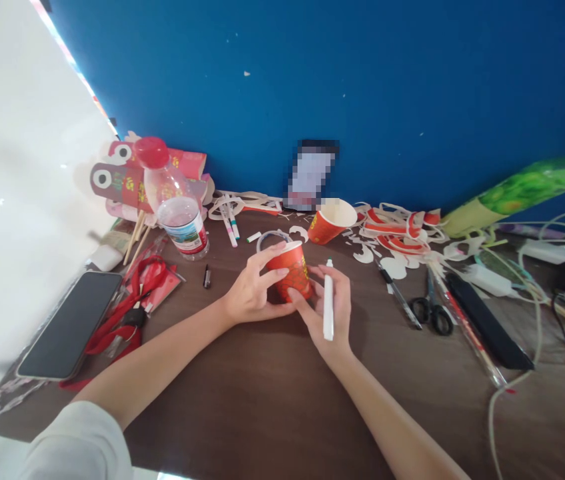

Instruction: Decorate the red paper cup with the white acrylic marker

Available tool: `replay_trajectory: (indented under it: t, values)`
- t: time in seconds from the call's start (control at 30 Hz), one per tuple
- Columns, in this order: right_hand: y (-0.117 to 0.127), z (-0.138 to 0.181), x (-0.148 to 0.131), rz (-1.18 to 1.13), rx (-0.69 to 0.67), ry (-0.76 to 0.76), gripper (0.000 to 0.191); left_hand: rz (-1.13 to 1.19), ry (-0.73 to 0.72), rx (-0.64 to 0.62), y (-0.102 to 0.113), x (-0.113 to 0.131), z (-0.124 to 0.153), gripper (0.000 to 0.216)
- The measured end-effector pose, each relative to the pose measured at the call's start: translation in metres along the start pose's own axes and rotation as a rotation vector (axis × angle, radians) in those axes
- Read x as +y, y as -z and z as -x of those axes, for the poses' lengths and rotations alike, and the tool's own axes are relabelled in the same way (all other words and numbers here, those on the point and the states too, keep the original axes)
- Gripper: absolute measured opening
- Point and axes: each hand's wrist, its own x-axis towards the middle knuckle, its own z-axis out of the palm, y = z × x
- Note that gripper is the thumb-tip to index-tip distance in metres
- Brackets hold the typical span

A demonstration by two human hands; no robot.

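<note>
A red-orange paper cup (297,268) with yellow markings is held just above the dark table, tilted a little. My left hand (255,288) is closed around its left side, fingers across the wall and near the rim. My right hand (341,307) is closed with a white marker pen (329,303) lodged in it, standing nearly upright. Its thumb and fingers also touch the cup's lower right side. Behind, a second red-orange paper cup (323,230) leans with its white mouth up. A grey loop (262,239) shows partly behind the held cup.
Left are a red-capped bottle (182,227), a phone (70,327), a red lanyard (130,320) and decorated paper rolls (137,183). Right lie paper strips (397,230), a black pen (400,297), scissors (432,313), cables and a green bottle (527,190). A blue partition (262,100) rises behind.
</note>
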Motion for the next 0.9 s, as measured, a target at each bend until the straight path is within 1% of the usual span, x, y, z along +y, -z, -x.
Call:
replay_trajectory:
  t: [0.07,0.13,0.23,0.33,0.43,0.5,0.6,0.7,0.8,0.9]
  values:
    - [0.000,-0.001,-0.001,-0.065,0.034,-0.044,0.051,-0.076,0.036,0.002,0.000,0.000,-0.001,0.102]
    - [0.000,-0.002,-0.002,-0.084,0.073,-0.075,0.048,-0.133,0.097,-0.015,0.000,-0.001,-0.002,0.109]
    - [0.002,-0.003,-0.004,-0.056,0.101,-0.076,0.045,-0.105,0.201,-0.103,0.002,-0.003,-0.002,0.110]
    - [0.005,-0.003,-0.007,0.092,0.189,0.034,0.036,-0.083,0.281,-0.164,0.004,-0.002,-0.003,0.104]
    - [0.009,-0.001,-0.011,0.243,0.265,0.166,0.028,-0.077,0.275,-0.183,0.005,-0.002,-0.003,0.101]
    - [0.009,0.000,-0.013,0.218,0.255,0.199,0.025,-0.071,0.256,-0.198,0.005,-0.002,-0.003,0.100]
    - [0.008,0.002,-0.016,0.082,0.203,0.215,0.023,-0.072,0.230,-0.215,0.004,-0.003,-0.002,0.100]
    - [0.006,0.004,-0.017,-0.011,0.127,0.251,0.012,-0.066,0.223,-0.227,0.004,-0.003,-0.002,0.097]
    - [0.006,0.005,-0.016,-0.037,0.087,0.250,0.011,-0.064,0.231,-0.239,0.004,-0.003,0.000,0.095]
    - [0.007,0.006,-0.015,-0.025,0.093,0.220,0.012,-0.065,0.223,-0.237,0.004,-0.003,0.001,0.094]
